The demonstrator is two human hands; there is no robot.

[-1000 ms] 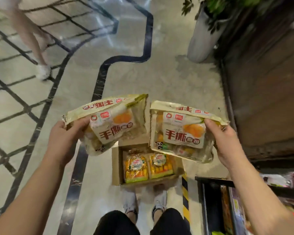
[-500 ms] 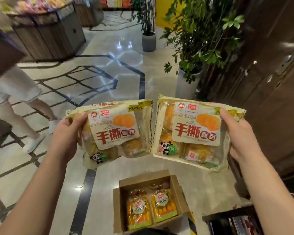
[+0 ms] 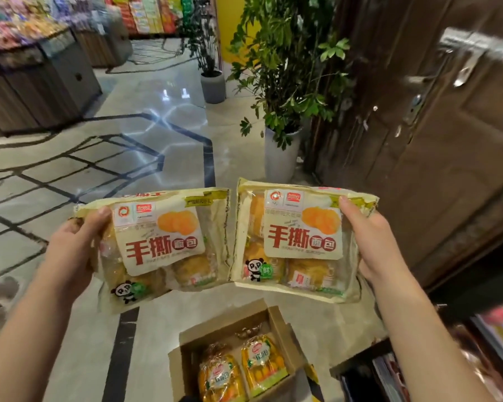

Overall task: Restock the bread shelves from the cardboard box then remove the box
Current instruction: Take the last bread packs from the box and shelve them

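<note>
Cardboard box (image 3: 285,338) lies open on the floor at the bottom of my view, with two orange bread packs (image 3: 219,378) side by side inside it. Just right of it I see the dark edge of a shelf (image 3: 389,369) with blurred goods on it. Above the box, both my arms reach forward. My left hand (image 3: 73,248) grasps the left edge of one cream bread bag (image 3: 163,245), thumb on the front, the other fingers hidden behind it. My right hand (image 3: 375,242) grips the right edge of a second cream bag (image 3: 299,236) the same way. The two bags are held face up in the air, their inner edges nearly meeting; I cannot tell whether they touch. Beyond them stands a potted plant (image 3: 282,68) in a pale pot, beside a brown wooden door (image 3: 447,169) on my right. Farther off, across the glossy tiled floor, there are wood-sided display bins (image 3: 26,68) piled with colourful goods.
</note>
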